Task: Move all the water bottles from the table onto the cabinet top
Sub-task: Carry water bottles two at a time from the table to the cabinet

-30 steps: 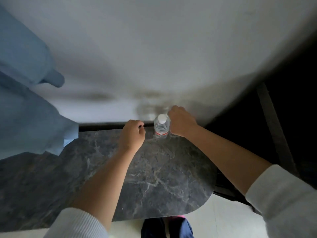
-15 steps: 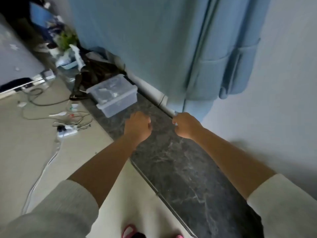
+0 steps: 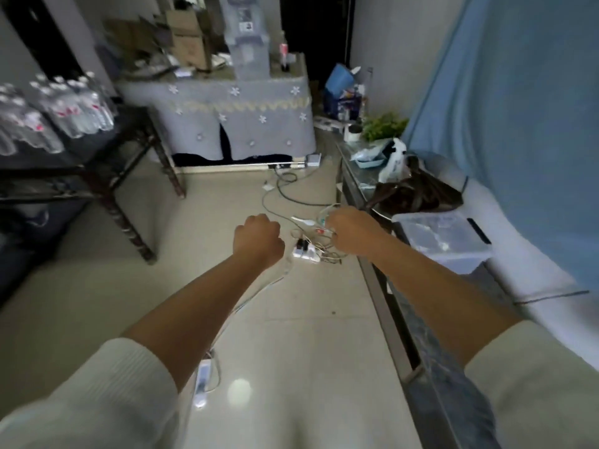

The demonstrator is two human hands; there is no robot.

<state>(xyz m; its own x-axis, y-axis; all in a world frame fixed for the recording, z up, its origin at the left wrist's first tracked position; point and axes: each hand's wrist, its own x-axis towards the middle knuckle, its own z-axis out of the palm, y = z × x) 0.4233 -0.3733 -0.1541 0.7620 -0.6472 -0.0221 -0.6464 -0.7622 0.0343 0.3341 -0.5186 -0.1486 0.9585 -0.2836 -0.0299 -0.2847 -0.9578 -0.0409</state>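
Note:
Several clear water bottles (image 3: 64, 115) with red labels stand packed together on a dark wooden table (image 3: 81, 171) at the far left. The cabinet top (image 3: 431, 354), a dark marbled slab, runs along the right side under my right forearm; no bottle shows on the part in view. My left hand (image 3: 259, 243) is a closed fist held out over the floor, holding nothing. My right hand (image 3: 351, 233) is also curled, beside the cabinet's front edge, and I see nothing in it.
A clear plastic box (image 3: 444, 238), a dark bag (image 3: 411, 189) and a small plant (image 3: 384, 126) sit on the cabinet top. A power strip (image 3: 306, 251) with tangled cables lies on the tiled floor. A cloth-covered stand (image 3: 243, 124) stands at the back. A blue curtain (image 3: 518, 124) hangs on the right.
My right hand has let go of a bottle left standing on the cabinet top. My view has swung left from the wall to the room, and the table of bottles has come into sight.

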